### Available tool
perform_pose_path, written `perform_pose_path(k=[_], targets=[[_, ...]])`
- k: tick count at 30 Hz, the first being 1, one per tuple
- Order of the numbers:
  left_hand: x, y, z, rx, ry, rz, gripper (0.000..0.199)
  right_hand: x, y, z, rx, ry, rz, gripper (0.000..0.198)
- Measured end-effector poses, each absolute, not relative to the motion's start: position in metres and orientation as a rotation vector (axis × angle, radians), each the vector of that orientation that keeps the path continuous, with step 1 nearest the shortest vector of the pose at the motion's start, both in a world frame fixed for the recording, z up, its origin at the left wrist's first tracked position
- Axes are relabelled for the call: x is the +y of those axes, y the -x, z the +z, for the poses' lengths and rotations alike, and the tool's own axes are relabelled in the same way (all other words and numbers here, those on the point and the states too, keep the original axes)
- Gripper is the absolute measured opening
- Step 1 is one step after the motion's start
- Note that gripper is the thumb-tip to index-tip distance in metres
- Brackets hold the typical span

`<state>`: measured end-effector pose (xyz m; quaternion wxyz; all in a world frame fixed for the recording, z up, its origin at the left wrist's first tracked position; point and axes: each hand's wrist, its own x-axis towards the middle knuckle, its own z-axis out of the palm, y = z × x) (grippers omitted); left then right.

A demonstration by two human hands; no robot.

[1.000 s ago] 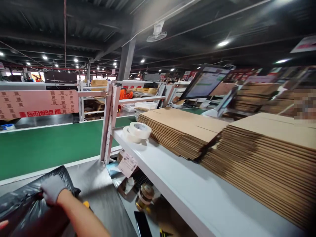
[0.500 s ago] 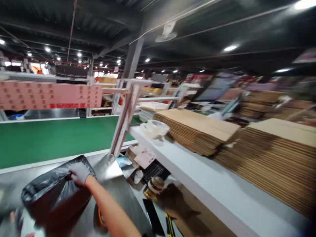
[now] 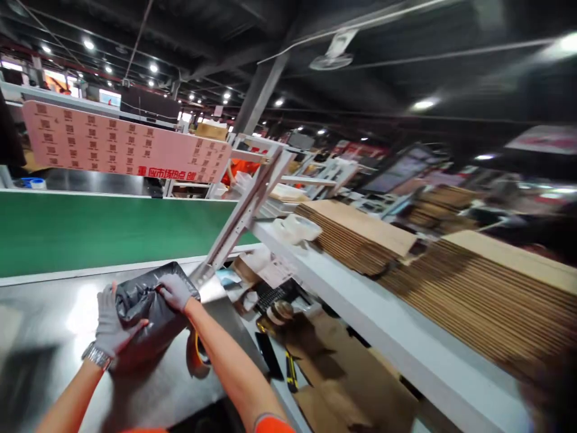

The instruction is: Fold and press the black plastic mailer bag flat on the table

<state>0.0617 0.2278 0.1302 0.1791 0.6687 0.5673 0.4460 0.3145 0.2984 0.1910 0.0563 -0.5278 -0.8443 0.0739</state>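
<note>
Nearest, two bare forearms with orange sleeve cuffs, reaching forward over a shiny steel tabletop (image 3: 54, 313). Grey gloves on both hands; a watch (image 3: 95, 356) on the left wrist. Left hand (image 3: 112, 325) clenched on the near left edge of a black bag (image 3: 148, 313), fingers curled into the crumpled plastic. Right hand (image 3: 177, 291) gripping the bag's top right fold, knuckles up. Bag lying on the tabletop between the two hands, bunched and glossy, its far corner close to the foot of a slanted white post (image 3: 243, 216).

Just right of the right forearm, a tape dispenser (image 3: 197, 355) on the tabletop, partly hidden by the arm. Further right, under a white shelf (image 3: 360, 313), a dark keyboard (image 3: 274, 296), a tape roll (image 3: 282, 311), paper labels (image 3: 274, 273) and loose cardboard (image 3: 342, 385), somewhat blurred.

On the shelf, pale tape rolls (image 3: 300, 228) near its far end, then two stacks of flat cartons (image 3: 487, 288), side by side and touching.

Beyond the tabletop, a green belt (image 3: 103, 231) running left to right. Behind that, a pink sign (image 3: 121, 147) with printed codes and red characters. Farther off, a tilted monitor (image 3: 396, 171), more carton stacks, ceiling lights and a ceiling fan (image 3: 334, 57) on dark beams.
</note>
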Motion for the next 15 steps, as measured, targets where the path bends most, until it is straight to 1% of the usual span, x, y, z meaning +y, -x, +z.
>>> perform_pose_path(k=[4,7,10,12,13,15], targets=[[0.268,-0.041,0.134,1.507,-2.212,0.927,0.107,0.287,-0.303,0.193,-2.448,1.752,0.200,0.018],[0.293,-0.024,0.148,1.351,-2.274,0.842,0.087,0.269,-0.289,0.192,-2.374,1.866,0.183,0.022],[0.303,-0.016,0.168,1.207,-2.352,0.679,0.067,0.253,-0.275,0.194,-2.324,1.978,0.185,0.029],[0.300,-0.019,0.180,1.192,-2.429,0.552,0.052,0.247,-0.269,0.198,-2.332,2.015,0.202,0.031],[0.296,-0.023,0.184,1.213,-2.472,0.513,0.048,0.245,-0.268,0.201,-2.352,2.012,0.208,0.032],[0.287,-0.033,0.184,1.279,-2.565,0.498,0.046,0.245,-0.267,0.205,-2.400,1.983,0.208,0.033]])
